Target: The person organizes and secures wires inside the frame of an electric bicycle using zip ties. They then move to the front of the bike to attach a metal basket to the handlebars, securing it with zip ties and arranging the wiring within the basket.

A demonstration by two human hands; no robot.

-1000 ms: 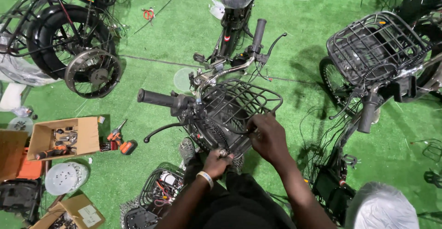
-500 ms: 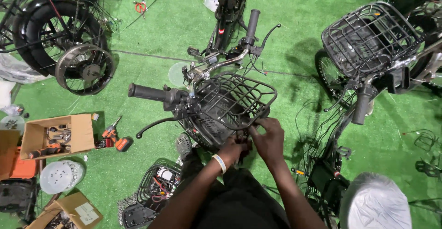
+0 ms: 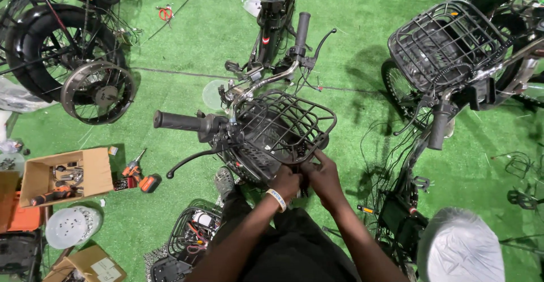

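From the head view, I see my left hand [image 3: 286,181] and right hand [image 3: 324,175] both pinched closed on the near rim of the black wire basket [image 3: 283,126], steadying it against the handlebar [image 3: 238,98]. It sits centre frame, long axis running nine to three o'clock, mouth up.

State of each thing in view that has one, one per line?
Left hand: gripping the wire basket's near rim.
Right hand: gripping the same rim.
Wire basket: empty, mounted on the bike.
Cardboard box: open, tools inside.
Second basket: mounted on the neighbouring bike.
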